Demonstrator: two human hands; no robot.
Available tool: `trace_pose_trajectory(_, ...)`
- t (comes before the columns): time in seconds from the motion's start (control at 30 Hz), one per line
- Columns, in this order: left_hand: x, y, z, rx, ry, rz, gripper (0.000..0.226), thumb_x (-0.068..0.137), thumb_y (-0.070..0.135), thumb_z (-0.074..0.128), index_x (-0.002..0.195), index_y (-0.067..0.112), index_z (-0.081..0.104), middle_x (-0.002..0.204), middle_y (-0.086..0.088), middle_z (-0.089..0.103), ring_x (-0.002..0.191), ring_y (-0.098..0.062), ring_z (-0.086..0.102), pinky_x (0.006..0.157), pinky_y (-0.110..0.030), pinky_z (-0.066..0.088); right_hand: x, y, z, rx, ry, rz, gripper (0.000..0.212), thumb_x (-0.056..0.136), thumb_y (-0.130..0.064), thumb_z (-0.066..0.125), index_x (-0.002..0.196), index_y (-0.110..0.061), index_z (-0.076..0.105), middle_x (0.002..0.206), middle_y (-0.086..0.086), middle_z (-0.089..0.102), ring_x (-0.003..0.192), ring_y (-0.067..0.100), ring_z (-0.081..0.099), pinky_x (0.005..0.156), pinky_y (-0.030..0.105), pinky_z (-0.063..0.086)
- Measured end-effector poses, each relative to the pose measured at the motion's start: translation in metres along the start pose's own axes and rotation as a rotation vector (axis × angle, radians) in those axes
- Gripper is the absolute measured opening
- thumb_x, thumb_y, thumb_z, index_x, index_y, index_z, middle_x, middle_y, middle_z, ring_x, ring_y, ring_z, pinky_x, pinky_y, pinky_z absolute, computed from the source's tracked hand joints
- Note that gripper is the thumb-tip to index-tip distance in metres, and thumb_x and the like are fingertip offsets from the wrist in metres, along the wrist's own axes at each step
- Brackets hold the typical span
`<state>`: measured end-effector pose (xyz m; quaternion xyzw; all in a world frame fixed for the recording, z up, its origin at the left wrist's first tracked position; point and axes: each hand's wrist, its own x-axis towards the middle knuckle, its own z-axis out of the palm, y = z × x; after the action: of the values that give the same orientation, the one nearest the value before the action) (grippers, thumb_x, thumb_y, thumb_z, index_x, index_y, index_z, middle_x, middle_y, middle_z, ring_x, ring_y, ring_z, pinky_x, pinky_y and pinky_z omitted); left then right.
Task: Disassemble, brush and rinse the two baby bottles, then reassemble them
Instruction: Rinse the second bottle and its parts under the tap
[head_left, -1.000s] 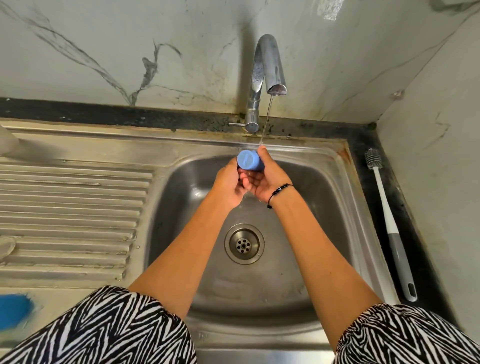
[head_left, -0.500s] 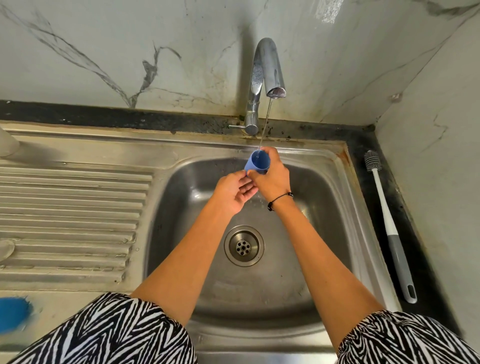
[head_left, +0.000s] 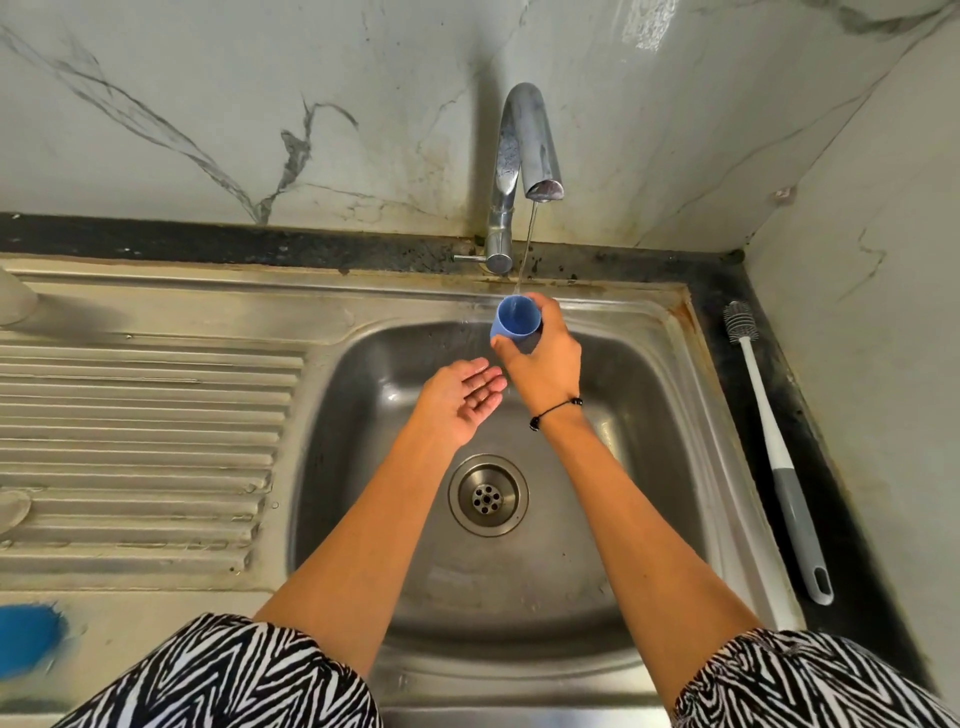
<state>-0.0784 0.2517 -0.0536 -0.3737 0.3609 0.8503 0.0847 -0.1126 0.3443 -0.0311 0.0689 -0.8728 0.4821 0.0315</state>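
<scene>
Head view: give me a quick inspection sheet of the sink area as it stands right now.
Surface: steel sink with ribbed drainboard to its left; basin wet.
Job's things: blue cap, mouth up under a thin stream from the tap; bottle brush lying on the dark counter strip right of the sink.
Clutter: blurred blue object at bottom left, pale shapes at the left edge; cannot tell what they are.
Hands: right hand grips the cap; left hand open, palm up, holds nothing.
Cables: nothing seen.
Surroundings: marbled wall with stains near the tap; grime along the back edge.
</scene>
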Motion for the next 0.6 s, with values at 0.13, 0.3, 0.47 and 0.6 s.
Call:
trace_pose_trajectory(0.13, -0.004, 0.002, 0.004, -0.152, -0.071, 0.03, 0.012, 0.096, 0.009, 0.047, 0.096, 0.008, 0.059, 0.09, -0.011, 0.063, 0.08, -0.021, 0.06, 0.076, -0.035, 0.051, -0.003, -0.002, 0.004, -0.002, -0.091, 0.071, 0.052, 0.077, -0.022, 0.074, 0.123, -0.011, 0.051, 0.115, 0.009, 0.062, 0.105, 0.026, 0.057, 0.088, 0.036, 0.047)
trace_pose_trajectory(0.3, -0.004, 0.008, 0.009, -0.233, -0.078, 0.122, 0.016, 0.099, 0.01, 0.042, 0.097, 0.011, 0.058, 0.088, -0.009, 0.061, 0.076, -0.015, 0.059, 0.068, -0.025, 0.052, 0.0, -0.003, -0.003, 0.122, -0.144, 0.114, 0.051, 0.079, -0.015, 0.072, 0.125, -0.01, 0.049, 0.118, 0.004, 0.059, 0.104, 0.018, 0.055, 0.082, 0.019, 0.041)
trace_pose_trajectory(0.47, -0.005, 0.006, 0.015, -0.257, -0.054, 0.054, 0.024, 0.095, 0.029, 0.054, 0.091, 0.006, 0.057, 0.082, -0.013, 0.06, 0.072, -0.018, 0.058, 0.059, -0.023, 0.056, 0.009, -0.004, -0.009, 0.245, -0.182, 0.117, 0.056, 0.079, -0.004, 0.069, 0.13, -0.012, 0.047, 0.11, -0.003, 0.055, 0.096, 0.012, 0.055, 0.091, 0.028, 0.049)
trace_pose_trajectory(0.6, -0.008, 0.005, 0.013, -0.29, -0.174, 0.058, 0.025, 0.096, 0.033, 0.051, 0.103, 0.011, 0.06, 0.093, -0.013, 0.065, 0.085, -0.021, 0.063, 0.075, -0.031, 0.053, 0.009, -0.009, -0.008, 0.159, -0.072, -0.005, 0.053, 0.074, -0.006, 0.073, 0.123, -0.013, 0.054, 0.117, 0.004, 0.054, 0.094, 0.01, 0.053, 0.079, 0.013, 0.046)
